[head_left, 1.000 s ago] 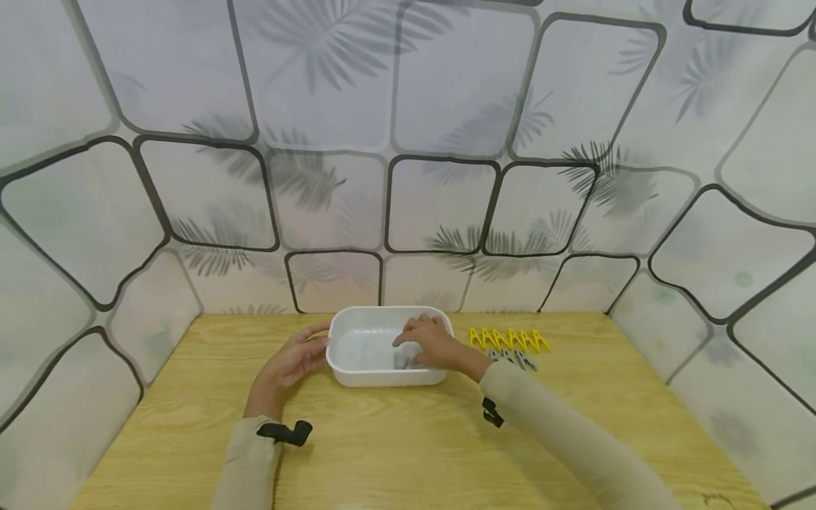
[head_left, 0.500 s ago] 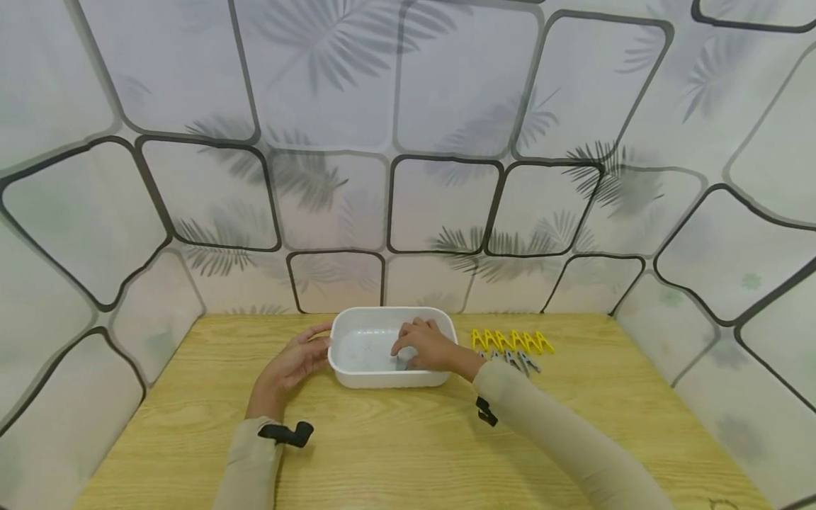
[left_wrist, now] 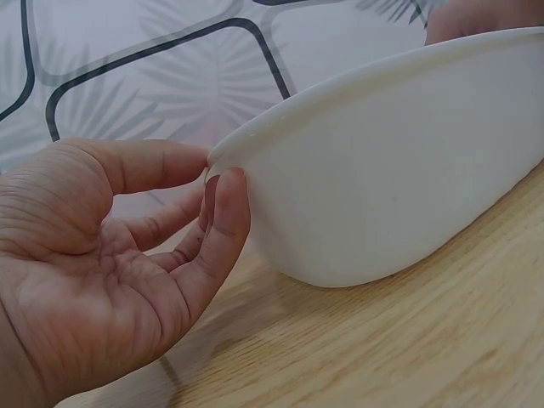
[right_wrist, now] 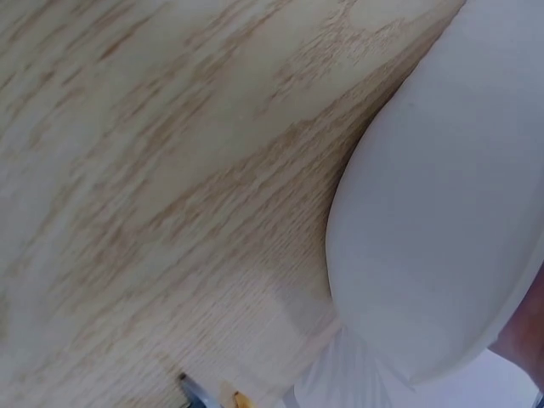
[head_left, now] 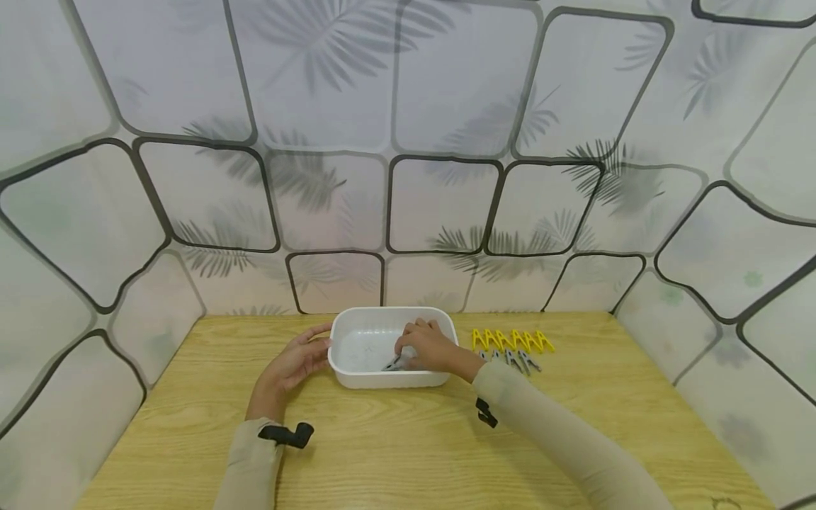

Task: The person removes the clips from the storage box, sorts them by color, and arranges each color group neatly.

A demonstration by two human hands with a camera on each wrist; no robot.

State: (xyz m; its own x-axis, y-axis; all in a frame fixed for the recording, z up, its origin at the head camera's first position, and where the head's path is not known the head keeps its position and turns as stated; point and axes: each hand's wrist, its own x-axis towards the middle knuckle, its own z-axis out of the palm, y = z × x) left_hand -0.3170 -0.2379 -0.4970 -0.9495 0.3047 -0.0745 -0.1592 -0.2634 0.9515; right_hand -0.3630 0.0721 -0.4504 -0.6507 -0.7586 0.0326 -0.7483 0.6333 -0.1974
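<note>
In the head view a white plastic tub (head_left: 363, 380) stands on the wooden table. My left hand (head_left: 296, 365) holds its left end, and in the left wrist view the fingertips meet at the tub's rim (left_wrist: 340, 93). Inside the tub, near the front right, my right hand (head_left: 428, 346) pinches a grey clothespin (head_left: 392, 365), whose jaws point left and down. The fingers cover the rest of it. In the right wrist view the tub's outer wall (right_wrist: 433, 204) hides nearly all of the right hand.
Right of the tub lies a row of several yellow clothespins (head_left: 513, 341). In front of them is a row of several grey clothespins (head_left: 511, 359), partly behind the right forearm. A patterned cloth wall (head_left: 433, 205) rises behind the table (head_left: 395, 446).
The right hand has shifted slightly left inside the tub, and the grey clothespin in its fingers has turned so its jaws show. More of the grey row is visible. The left hand stays put.
</note>
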